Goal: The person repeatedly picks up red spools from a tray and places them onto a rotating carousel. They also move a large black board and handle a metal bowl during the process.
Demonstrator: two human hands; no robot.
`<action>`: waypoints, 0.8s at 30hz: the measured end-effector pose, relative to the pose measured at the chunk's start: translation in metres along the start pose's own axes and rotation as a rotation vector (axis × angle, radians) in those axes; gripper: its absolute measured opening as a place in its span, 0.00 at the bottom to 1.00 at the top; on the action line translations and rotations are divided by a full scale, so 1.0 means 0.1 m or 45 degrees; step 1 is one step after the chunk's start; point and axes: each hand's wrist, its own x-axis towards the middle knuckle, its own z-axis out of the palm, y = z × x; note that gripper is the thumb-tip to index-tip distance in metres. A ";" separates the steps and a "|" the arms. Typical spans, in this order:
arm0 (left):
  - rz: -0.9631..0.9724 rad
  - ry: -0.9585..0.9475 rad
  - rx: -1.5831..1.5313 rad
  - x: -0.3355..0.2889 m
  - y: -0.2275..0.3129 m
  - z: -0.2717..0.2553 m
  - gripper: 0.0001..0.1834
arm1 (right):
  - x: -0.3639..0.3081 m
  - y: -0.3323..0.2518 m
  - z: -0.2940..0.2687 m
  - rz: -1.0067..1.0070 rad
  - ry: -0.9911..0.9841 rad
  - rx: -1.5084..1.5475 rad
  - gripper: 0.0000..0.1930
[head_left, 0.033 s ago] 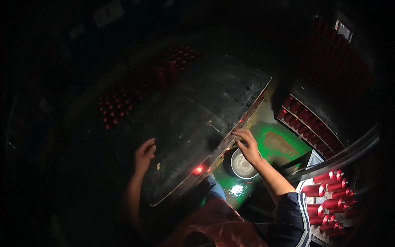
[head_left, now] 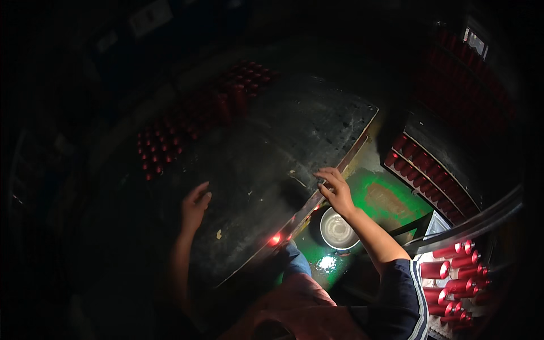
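Over the dark, scuffed tabletop [head_left: 255, 192], my left hand [head_left: 195, 207] hovers in shadow. Its fingers are loosely bent and apart, and nothing shows in them. My right hand [head_left: 336, 191] hangs above the table's near right edge, with thumb and fingers spread and no object between them. A yellowish scrap [head_left: 219, 234] lies on the table near my left hand. Below my right hand, a round pale metal basin [head_left: 339, 228] stands on the green floor.
Rows of red cylinders [head_left: 161, 144] stand at the table's far left. More red bottle-like cylinders [head_left: 435, 270] lie at my lower right, beyond a curved rail [head_left: 470, 229]. A shelf [head_left: 433, 173] of red cylinders stands at the right. Much of the surroundings is dark.
My right hand has shifted slightly up and left, farther over the table edge. My left hand has moved a little up and left. Both remain without a visible object.
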 end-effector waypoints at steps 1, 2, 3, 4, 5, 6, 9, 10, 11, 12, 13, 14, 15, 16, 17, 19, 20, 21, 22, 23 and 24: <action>0.041 -0.020 0.146 0.48 0.10 -0.08 0.21 | 0.56 0.05 0.16 -0.095 -0.049 -0.028 0.20; 0.324 0.056 0.433 0.95 0.20 -0.04 0.22 | 1.10 0.14 0.29 -0.229 -0.078 -0.186 0.22; 0.455 0.095 0.506 1.41 0.24 0.02 0.23 | 1.60 0.18 0.45 -0.269 -0.103 -0.229 0.24; 0.587 0.146 0.590 1.83 0.31 0.06 0.24 | 2.09 0.17 0.63 -0.323 -0.129 -0.258 0.25; 0.547 0.159 0.669 2.24 0.39 0.15 0.27 | 2.56 0.22 0.84 -0.337 -0.129 -0.272 0.27; 0.568 0.144 0.779 2.68 0.33 0.24 0.29 | 3.00 0.29 1.07 -0.346 -0.128 -0.291 0.28; 0.493 0.258 0.965 3.68 0.32 0.62 0.34 | 4.09 0.55 1.67 -0.357 -0.176 -0.367 0.30; 0.454 0.282 1.006 3.92 0.31 0.69 0.34 | 4.37 0.68 1.87 -0.358 -0.168 -0.355 0.31; 0.404 0.298 1.041 4.13 0.28 0.76 0.34 | 4.64 0.78 2.07 -0.357 -0.187 -0.427 0.31; 0.367 0.305 1.074 4.32 0.28 0.85 0.34 | 4.89 0.86 2.22 -0.352 -0.195 -0.504 0.31; 0.394 0.275 1.056 4.50 0.23 0.83 0.34 | 5.07 0.94 2.37 -0.354 -0.208 -0.572 0.31; 0.459 0.267 1.051 4.66 0.13 0.80 0.33 | 5.21 0.97 2.49 -0.346 -0.252 -0.566 0.30; 0.522 0.260 1.046 4.78 0.08 0.80 0.32 | 5.33 0.98 2.58 -0.338 -0.299 -0.557 0.30; 0.493 0.288 0.994 4.81 0.00 0.84 0.31 | 5.40 1.01 2.63 -0.330 -0.344 -0.549 0.30; 0.466 0.309 0.937 4.73 0.02 0.92 0.31 | 5.42 1.10 2.65 -0.342 -0.321 -0.505 0.29; 0.454 0.342 0.872 4.67 0.03 0.98 0.29 | 5.39 1.20 2.71 -0.373 -0.275 -0.411 0.28; 0.476 0.364 0.859 4.66 0.04 0.99 0.28 | 5.35 1.21 2.71 -0.362 -0.211 -0.428 0.27; 0.499 0.383 0.846 4.64 0.05 0.99 0.28 | 5.31 1.23 2.70 -0.375 -0.197 -0.392 0.27; 0.524 0.396 0.832 4.61 0.04 1.00 0.28 | 5.25 1.24 2.66 -0.386 -0.182 -0.358 0.27; 0.593 0.419 0.842 4.60 0.04 0.97 0.28 | 5.23 1.21 2.60 -0.413 -0.152 -0.325 0.28; 0.659 0.438 0.853 4.56 -0.02 0.93 0.28 | 5.15 1.21 2.55 -0.463 -0.103 -0.295 0.27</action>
